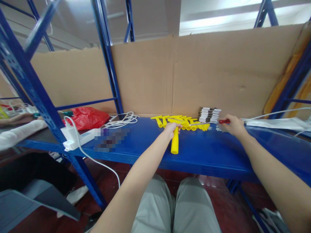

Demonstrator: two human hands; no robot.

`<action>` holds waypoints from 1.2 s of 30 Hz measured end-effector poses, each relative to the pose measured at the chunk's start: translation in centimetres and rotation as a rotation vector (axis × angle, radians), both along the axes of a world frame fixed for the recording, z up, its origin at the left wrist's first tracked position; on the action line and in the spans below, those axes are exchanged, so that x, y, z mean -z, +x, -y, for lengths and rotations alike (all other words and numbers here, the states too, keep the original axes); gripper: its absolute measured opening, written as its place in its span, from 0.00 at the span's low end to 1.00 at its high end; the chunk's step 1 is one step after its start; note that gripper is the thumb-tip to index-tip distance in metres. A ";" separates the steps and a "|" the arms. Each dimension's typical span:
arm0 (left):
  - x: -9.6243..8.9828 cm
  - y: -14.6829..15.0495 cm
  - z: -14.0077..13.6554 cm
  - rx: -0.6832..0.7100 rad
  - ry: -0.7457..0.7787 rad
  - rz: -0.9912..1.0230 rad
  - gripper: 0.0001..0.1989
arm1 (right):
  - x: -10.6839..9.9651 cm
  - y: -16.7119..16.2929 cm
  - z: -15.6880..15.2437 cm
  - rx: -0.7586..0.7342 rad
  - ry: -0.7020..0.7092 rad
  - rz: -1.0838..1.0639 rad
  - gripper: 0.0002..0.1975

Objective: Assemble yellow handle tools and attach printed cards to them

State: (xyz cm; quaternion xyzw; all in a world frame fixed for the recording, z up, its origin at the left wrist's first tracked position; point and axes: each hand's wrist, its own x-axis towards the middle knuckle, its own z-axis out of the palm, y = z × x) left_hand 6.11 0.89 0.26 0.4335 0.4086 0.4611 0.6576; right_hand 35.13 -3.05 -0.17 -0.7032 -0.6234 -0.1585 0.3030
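Observation:
My left hand (pixel 171 128) is closed around a yellow plastic handle (pixel 174 146), whose wide round end points down towards me over the blue shelf. In my closed right hand (pixel 234 125) is a red-handled screwdriver (pixel 224 121). Its thin metal shaft points left, in front of a row of yellow plastic pieces (pixel 159 122) lying behind my left hand. Small silvery screws (pixel 218 128) lie scattered just left of my right hand. Close by stands a stack of white and dark packets (pixel 209 115). My fingers partly cover both the handle and the screwdriver.
The blue metal shelf (pixel 145 137) carries a power strip (pixel 81 138), a coiled white cable (pixel 123 120) and a red plastic bag (pixel 88 117) on the left. Cardboard (pixel 206 71) walls its back. Another person's arm (pixel 18 119) reaches in at the far left, beyond a blue upright.

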 end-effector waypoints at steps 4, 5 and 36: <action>-0.2 0.1 0.6 -0.073 -0.009 -0.058 0.08 | 0.0 0.0 0.1 -0.005 0.046 -0.029 0.05; -0.4 0.2 0.8 -0.080 -0.006 -0.064 0.08 | 0.0 -0.2 0.1 -0.012 0.055 -0.022 0.04; -0.9 0.7 2.6 -0.085 0.240 -0.292 0.11 | 1.1 -0.7 -1.1 -0.097 0.291 0.038 0.04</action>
